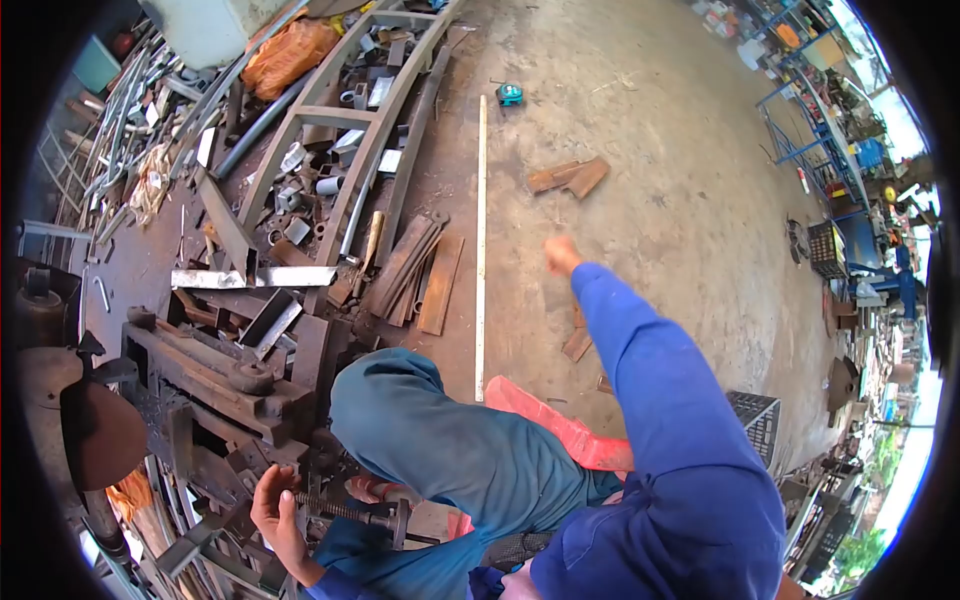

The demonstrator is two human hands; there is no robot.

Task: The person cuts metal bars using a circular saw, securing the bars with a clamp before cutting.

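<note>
My left hand (280, 520) is at the lower left, its thumb and fingers curled round the end of a threaded screw (335, 508) on a dark metal fixture. My right hand (562, 255) reaches forward over the concrete floor at the end of a blue sleeve. It looks small and blurred, with its fingers hidden from me. Ahead of it lie rusty flat steel pieces (568, 177); another steel piece (577, 345) rests below the forearm. Left of this hand, a long pale metal strip (482, 240) lies on the floor, with a teal tape measure (510, 95) near its far end.
A red plastic seat (545, 425) is under my legs. To the left are a metal frame (335, 117) over scrap offcuts, stacked flat bars (405, 270) and a rusty machine (215, 375). A black crate (757, 422) stands at right, and blue shelving (825, 140) is farther off.
</note>
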